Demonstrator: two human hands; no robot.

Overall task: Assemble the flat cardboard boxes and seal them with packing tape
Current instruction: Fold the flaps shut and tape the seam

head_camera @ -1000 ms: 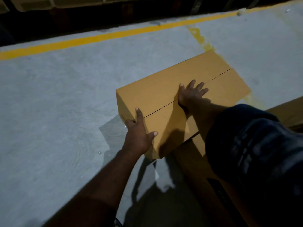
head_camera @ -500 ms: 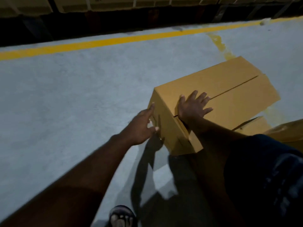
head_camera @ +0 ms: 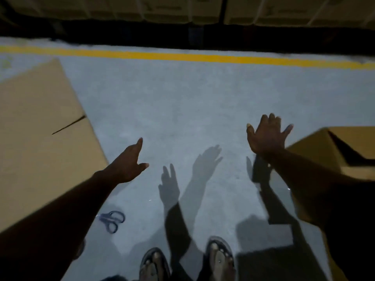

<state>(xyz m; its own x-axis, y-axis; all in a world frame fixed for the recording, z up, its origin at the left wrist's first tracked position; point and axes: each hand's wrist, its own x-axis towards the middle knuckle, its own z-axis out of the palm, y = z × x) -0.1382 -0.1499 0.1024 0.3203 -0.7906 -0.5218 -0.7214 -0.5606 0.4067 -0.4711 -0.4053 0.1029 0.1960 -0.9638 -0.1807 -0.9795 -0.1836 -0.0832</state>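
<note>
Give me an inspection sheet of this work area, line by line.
Surface: grey concrete floor, with a yellow line painted across its far side.
Job's things: closed cardboard box on the left, its seam showing as a dark slit; second cardboard box on the right, with a dark opening at its top. No tape roll seen.
Clutter: scissors lying on the floor beside the left forearm.
Grips: left hand open, holding nothing; right hand open, fingers spread, holding nothing.
Cables: nothing seen.
Surroundings: dim light; pale cartons beyond a dark gap; sandalled feet at the bottom edge.
</note>
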